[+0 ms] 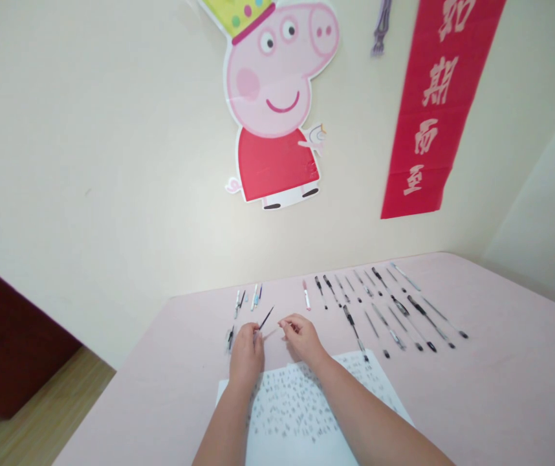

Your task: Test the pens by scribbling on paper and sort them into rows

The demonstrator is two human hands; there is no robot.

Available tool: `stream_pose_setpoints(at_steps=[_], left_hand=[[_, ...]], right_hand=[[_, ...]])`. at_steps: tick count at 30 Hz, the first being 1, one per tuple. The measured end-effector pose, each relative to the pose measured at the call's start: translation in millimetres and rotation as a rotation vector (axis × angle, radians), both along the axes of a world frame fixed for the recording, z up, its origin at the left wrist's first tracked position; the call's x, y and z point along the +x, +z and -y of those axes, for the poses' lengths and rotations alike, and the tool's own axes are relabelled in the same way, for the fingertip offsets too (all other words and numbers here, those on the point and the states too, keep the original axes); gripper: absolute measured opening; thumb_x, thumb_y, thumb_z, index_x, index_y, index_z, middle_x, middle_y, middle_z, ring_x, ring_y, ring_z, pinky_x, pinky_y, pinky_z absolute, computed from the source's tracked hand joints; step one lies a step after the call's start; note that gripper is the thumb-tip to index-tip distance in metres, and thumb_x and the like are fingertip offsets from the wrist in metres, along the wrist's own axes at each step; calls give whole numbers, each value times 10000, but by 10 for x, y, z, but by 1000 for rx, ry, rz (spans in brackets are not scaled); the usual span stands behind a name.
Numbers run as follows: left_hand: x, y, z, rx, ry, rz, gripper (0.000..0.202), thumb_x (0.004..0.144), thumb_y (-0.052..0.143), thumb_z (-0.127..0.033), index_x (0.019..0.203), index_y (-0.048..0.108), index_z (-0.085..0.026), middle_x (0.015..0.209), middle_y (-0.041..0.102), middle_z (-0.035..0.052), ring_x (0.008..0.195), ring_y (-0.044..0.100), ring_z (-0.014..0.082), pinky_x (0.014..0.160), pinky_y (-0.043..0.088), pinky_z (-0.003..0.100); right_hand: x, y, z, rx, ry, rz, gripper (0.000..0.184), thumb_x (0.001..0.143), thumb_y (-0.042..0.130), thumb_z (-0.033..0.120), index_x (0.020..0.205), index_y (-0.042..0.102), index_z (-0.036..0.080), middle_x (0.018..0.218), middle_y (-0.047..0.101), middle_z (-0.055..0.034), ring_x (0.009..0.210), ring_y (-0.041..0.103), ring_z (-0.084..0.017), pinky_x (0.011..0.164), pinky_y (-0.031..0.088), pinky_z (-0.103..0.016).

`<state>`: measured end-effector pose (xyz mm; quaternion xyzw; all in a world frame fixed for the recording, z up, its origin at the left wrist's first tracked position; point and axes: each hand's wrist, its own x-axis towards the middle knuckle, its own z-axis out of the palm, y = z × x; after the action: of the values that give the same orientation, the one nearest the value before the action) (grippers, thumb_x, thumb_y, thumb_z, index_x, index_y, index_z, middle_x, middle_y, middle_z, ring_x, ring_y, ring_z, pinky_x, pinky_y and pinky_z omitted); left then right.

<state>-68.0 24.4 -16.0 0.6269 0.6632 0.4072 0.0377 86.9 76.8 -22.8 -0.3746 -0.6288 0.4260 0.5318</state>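
Near the middle of the table, my left hand (247,355) is closed around a slim dark pen refill (266,316), its fine tip slanting up to the right. Just across from it, the fingers of my right hand (303,336) are pinched together; what they hold, if anything, is too small to make out. The two hands are apart. Beneath my forearms lies a paper sheet (290,411) covered in handwriting. A dark pen part (230,338) rests on the table left of my left hand.
Several pens and pen parts, such as a black-gripped pen (349,315), lie in two rows on the right of the pink tabletop (510,362). A pink-and-white pen (306,296) is behind my hands. White pen pieces (237,303) lie back left. A wall stands behind the table.
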Motion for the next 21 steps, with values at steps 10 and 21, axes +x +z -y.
stream_pose_setpoints(at_steps=[10, 21], left_hand=[[-5, -46, -141, -71, 91, -78, 236, 798, 465, -153, 1023, 535, -163, 950, 619, 99, 936, 582, 236, 863, 441, 382], [85, 24, -332, -196, 187, -86, 130, 764, 498, -59, 778, 478, -187, 795, 552, 42, 811, 545, 199, 748, 387, 311]], right_hand=[[32, 43, 4, 63, -55, 60, 226, 806, 520, 262, 743, 715, 166, 726, 629, -51, 655, 568, -154, 589, 483, -259], [34, 45, 1, 26, -46, 42, 214, 798, 508, 239, 758, 704, 162, 743, 618, -44, 669, 551, -140, 540, 474, -218]])
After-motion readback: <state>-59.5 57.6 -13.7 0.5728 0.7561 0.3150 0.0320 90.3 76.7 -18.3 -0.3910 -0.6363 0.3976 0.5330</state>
